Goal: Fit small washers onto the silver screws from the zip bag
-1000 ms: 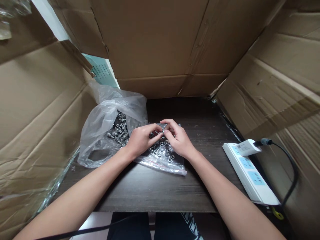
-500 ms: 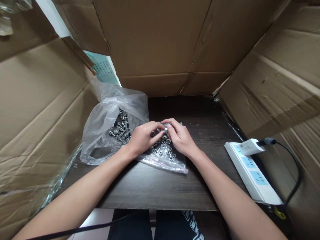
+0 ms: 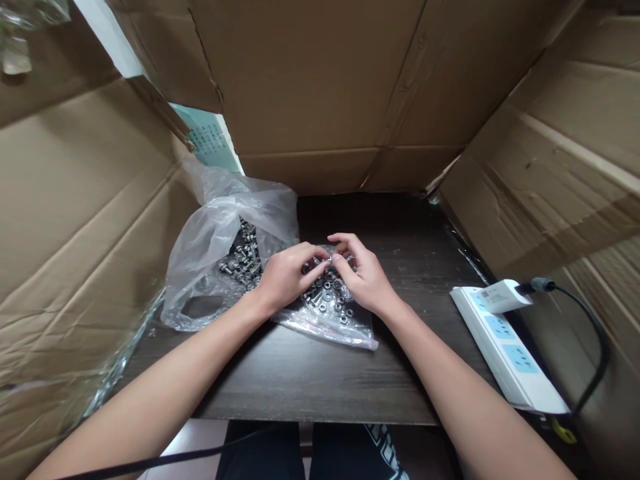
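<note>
A small shiny bolt [image 3: 330, 260] sits between the fingertips of both hands, its far details too small to make out. My left hand [image 3: 287, 273] pinches it from the left with thumb and forefinger. From the right, the thumb and bent fingers of my right hand [image 3: 365, 273] close on the same piece. Beneath the hands lies a clear zip bag [image 3: 325, 330] with loose nuts [image 3: 343, 319], washers [image 3: 327, 296] and bolts on it, partly covered by the fingers. Left of them, an open plastic bag [image 3: 193, 247] holds a heap of bolts [image 3: 243, 260].
Cardboard walls [image 3: 325, 80] enclose the dark wooden table [image 3: 310, 387] at the back and both sides. At the right lies a white power strip [image 3: 520, 360] with a plugged-in adapter [image 3: 500, 295] and a black cable [image 3: 595, 333]. A printed sheet [image 3: 207, 137] shows behind the left wall.
The fingers of my right hand have lifted and spread a little around the bolt. My left hand keeps its pinch in nearly the same place. The bags lie unchanged.
</note>
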`<state>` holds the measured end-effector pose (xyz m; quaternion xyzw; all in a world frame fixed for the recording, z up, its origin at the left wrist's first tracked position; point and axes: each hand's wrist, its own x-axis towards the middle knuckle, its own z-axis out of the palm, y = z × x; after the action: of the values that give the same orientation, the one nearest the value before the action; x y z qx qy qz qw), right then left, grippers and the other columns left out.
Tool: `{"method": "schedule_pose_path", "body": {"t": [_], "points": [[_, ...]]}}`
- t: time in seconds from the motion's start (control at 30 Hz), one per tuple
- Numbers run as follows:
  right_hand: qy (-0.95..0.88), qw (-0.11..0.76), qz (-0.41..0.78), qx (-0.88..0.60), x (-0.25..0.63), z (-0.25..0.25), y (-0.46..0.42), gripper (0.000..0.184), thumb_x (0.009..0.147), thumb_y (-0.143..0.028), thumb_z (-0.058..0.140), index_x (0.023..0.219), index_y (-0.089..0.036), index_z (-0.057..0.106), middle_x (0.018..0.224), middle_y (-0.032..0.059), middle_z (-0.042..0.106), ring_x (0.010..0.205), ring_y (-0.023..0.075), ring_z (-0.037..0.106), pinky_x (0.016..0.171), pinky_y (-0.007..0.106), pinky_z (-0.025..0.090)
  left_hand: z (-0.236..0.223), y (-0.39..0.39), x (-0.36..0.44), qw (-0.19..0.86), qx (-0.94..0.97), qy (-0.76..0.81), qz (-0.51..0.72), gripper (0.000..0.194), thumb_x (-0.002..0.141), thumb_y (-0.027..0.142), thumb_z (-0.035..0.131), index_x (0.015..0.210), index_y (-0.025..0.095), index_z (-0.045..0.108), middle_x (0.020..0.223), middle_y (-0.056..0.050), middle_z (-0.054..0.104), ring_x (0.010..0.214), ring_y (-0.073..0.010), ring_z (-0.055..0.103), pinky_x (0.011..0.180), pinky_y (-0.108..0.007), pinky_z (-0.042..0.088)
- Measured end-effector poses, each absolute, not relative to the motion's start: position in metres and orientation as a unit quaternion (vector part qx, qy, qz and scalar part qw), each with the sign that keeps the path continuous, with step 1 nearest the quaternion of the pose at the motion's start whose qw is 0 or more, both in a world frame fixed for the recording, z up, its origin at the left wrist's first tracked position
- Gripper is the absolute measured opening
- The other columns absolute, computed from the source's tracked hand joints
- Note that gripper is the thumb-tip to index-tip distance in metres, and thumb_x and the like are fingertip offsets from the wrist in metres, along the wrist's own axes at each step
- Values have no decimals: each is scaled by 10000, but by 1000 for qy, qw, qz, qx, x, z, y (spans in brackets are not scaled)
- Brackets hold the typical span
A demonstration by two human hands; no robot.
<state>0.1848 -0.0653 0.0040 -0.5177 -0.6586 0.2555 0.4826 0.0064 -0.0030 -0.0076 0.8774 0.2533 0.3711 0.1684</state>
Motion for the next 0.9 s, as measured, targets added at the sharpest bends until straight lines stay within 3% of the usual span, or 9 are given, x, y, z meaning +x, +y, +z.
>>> {"method": "schedule_pose_path", "body": {"t": [0.13, 0.33, 0.5, 0.57, 0.7, 0.9], "points": [[-660, 496, 250, -507, 183, 5, -66, 424, 846, -137, 567, 1257, -231, 528, 968, 35, 581, 823, 170, 574, 600, 269, 452, -8, -3, 7, 172, 873, 260, 376, 91, 951, 218, 650, 1024, 179, 688, 933, -16, 720, 788, -137, 663, 714, -249, 490], [-660, 477, 253, -522, 185, 4, -65, 264, 952, -232, 504, 1207, -212, 571, 816, 7, 588, 723, 158, 561, 651, 303, 457, -7, -4, 7, 180, 872, 263, 373, 102, 962, 235, 637, 1034, 178, 681, 952, -26, 724, 814, -144, 674, 731, -256, 496], [-675, 486, 225, -508, 185, 6, -66, 460, 820, -109, 572, 1261, -234, 543, 1009, 44, 610, 926, 199, 600, 684, 300, 485, -7, -4, 7, 180, 869, 270, 373, 96, 958, 228, 639, 1034, 180, 675, 939, -17, 713, 770, -130, 654, 724, -253, 492], [-670, 488, 230, -510, 185, 6, -66, 416, 836, -129, 574, 1240, -227, 555, 993, 43, 615, 895, 194, 606, 674, 300, 483, -7, -3, 7, 181, 871, 268, 371, 103, 962, 231, 633, 1044, 184, 673, 950, -21, 711, 789, -133, 658, 726, -252, 494], [-651, 480, 256, -529, 185, 4, -65, 258, 953, -242, 510, 1197, -216, 589, 753, -10, 580, 684, 162, 567, 655, 309, 459, -7, -3, 7, 180, 872, 265, 370, 107, 970, 245, 622, 1042, 183, 672, 942, -24, 707, 786, -133, 656, 713, -246, 494], [-656, 465, 264, -534, 184, 5, -66, 249, 980, -269, 475, 1189, -226, 603, 775, 0, 578, 719, 174, 568, 679, 317, 452, -6, -4, 8, 188, 873, 256, 370, 90, 957, 238, 640, 1016, 180, 674, 929, -20, 718, 780, -132, 666, 712, -241, 503]]}}
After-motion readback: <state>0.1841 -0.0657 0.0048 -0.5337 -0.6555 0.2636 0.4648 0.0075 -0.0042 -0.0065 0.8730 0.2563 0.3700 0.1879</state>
